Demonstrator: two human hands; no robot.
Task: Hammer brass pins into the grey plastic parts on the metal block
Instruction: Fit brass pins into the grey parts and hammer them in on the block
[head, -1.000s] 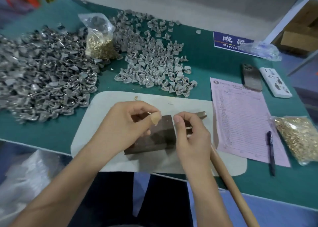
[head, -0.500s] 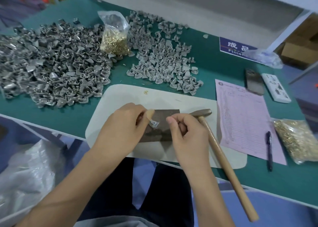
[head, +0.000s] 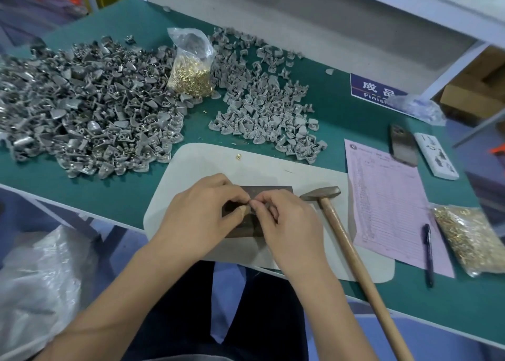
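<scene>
Dark, flat metal block [head: 270, 189]; both hands' fingers [head: 243, 196] meet above.

At the upper right of the frame, a blue sign [head: 375, 90] on the green table bears white characters "成品" and, under them, "Finis", cut off by a clear bag, while the pink form's [head: 393, 204] print is too small to read.

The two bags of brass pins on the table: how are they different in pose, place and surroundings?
The far bag stands upright with its top gathered, while the near bag lies flat on its side. The far bag sits between the two heaps of grey parts, touching them; the near bag lies at the right edge, beside the pink form and the pen. Both are clear plastic and hold small brass pins.
</scene>
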